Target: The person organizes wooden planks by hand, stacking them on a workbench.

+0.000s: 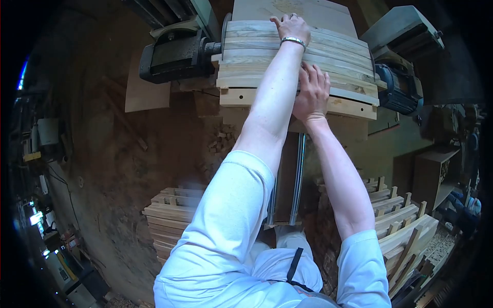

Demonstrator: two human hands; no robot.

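Note:
Several pale wooden slats (246, 53) lie side by side across a machine bed, between two saw discs. My left hand (294, 28), with a metal band at the wrist, rests on the far slats with its fingers spread. Nearer to me, my right hand (312, 92) lies over the front edge of the slats, fingers stretched forward on the wood. Under its palm runs a wooden front bar (239, 97) with dark holes near its ends. Neither hand is wrapped round a slat.
Dark motor (174, 55) at the left end, blue motor (398, 88) at the right. Two metal rails (297, 174) run towards me. Slats are stacked at lower left (169, 220) and lower right (405, 231). Wood offcuts (222, 139) lie on the floor.

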